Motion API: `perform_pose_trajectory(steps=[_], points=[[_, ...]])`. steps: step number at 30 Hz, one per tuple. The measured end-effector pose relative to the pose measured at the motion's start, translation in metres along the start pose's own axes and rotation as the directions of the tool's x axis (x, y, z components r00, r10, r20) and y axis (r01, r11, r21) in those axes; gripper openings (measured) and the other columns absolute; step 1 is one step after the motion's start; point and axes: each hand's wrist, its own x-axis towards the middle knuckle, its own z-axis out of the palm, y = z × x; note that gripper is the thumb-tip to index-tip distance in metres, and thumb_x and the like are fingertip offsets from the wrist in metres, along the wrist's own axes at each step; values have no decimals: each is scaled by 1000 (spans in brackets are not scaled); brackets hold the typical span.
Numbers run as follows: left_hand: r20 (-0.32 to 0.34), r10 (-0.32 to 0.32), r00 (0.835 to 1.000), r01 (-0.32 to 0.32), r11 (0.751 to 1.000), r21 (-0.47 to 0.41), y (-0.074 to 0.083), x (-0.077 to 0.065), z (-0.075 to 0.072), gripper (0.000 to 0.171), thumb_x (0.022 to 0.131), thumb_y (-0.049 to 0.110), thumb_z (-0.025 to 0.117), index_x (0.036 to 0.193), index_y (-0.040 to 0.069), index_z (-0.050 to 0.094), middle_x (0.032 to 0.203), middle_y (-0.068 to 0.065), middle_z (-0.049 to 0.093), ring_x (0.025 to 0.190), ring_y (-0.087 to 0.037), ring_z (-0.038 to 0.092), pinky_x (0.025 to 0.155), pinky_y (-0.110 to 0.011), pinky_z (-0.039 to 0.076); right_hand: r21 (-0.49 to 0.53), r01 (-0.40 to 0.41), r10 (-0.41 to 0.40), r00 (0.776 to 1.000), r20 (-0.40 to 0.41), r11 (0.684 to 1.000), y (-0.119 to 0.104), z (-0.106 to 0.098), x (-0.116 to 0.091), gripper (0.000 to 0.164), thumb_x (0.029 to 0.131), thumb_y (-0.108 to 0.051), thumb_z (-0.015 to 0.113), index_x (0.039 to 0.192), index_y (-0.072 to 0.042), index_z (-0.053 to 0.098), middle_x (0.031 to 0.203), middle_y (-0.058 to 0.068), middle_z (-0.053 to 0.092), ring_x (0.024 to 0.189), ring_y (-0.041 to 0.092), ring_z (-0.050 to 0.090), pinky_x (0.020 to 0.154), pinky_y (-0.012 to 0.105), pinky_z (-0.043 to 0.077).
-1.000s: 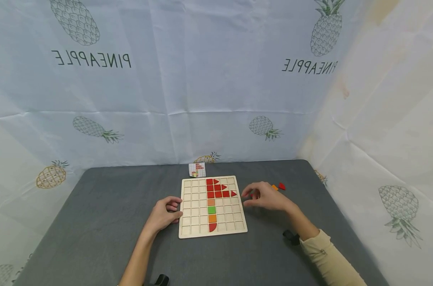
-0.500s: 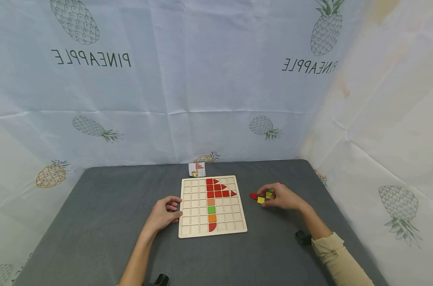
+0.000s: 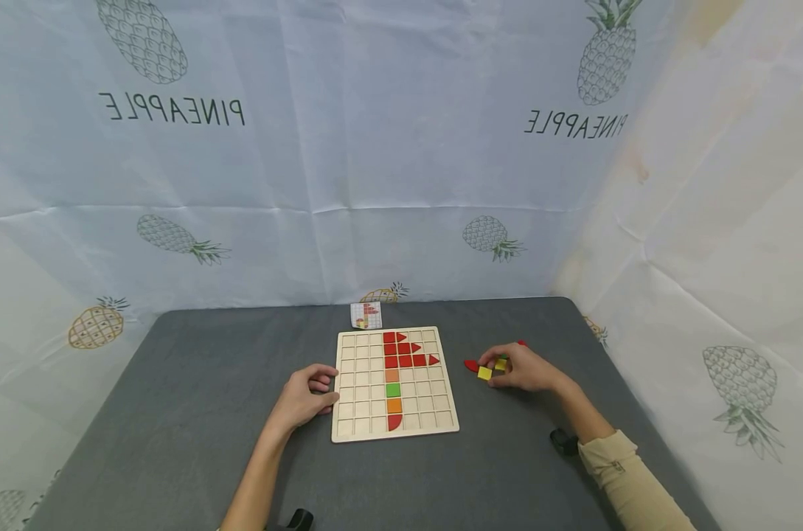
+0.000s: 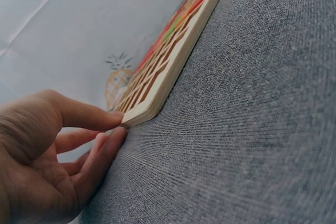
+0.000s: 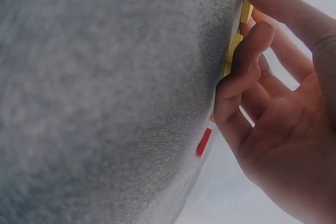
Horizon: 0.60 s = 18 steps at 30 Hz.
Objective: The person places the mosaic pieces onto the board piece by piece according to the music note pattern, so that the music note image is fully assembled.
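A square wooden grid board [image 3: 364,383] lies on the grey table with red, orange and green pieces set in its cells. My left hand [image 3: 301,398] holds the board's left edge, with thumb and fingertips at the rim in the left wrist view. To the right of the board, my right hand [image 3: 523,369] pinches a yellow square block [image 3: 484,373] between thumb and finger at table level. Another yellow block [image 3: 501,364] lies under the curled fingers, and a red piece [image 3: 470,365] sits just left of them. Other loose pieces are partly hidden by that hand.
A small printed pattern card [image 3: 366,316] lies behind the board. One red piece [image 5: 204,142] rests on the cloth beyond the right hand in the right wrist view. A pineapple-print curtain [image 3: 401,184] surrounds the back and sides of the table.
My right hand has moved right, from beside the board's edge to the loose pieces, and its fingers have come around the yellow block. The left hand stays at the board.
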Motion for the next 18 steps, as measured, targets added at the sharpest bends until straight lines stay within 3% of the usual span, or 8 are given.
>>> perform_pose_trajectory(steps=[18], points=[[-8, 2, 1000, -2, 1000, 1, -1, 0, 1, 41, 87, -5, 81, 127, -3, 71, 109, -17, 62, 91, -21, 61, 64, -30, 65, -15, 40, -40, 999, -6, 999, -1, 2, 1, 26, 95, -12, 82, 119, -5, 78, 104, 9, 74, 68, 5, 54, 62, 22, 51]])
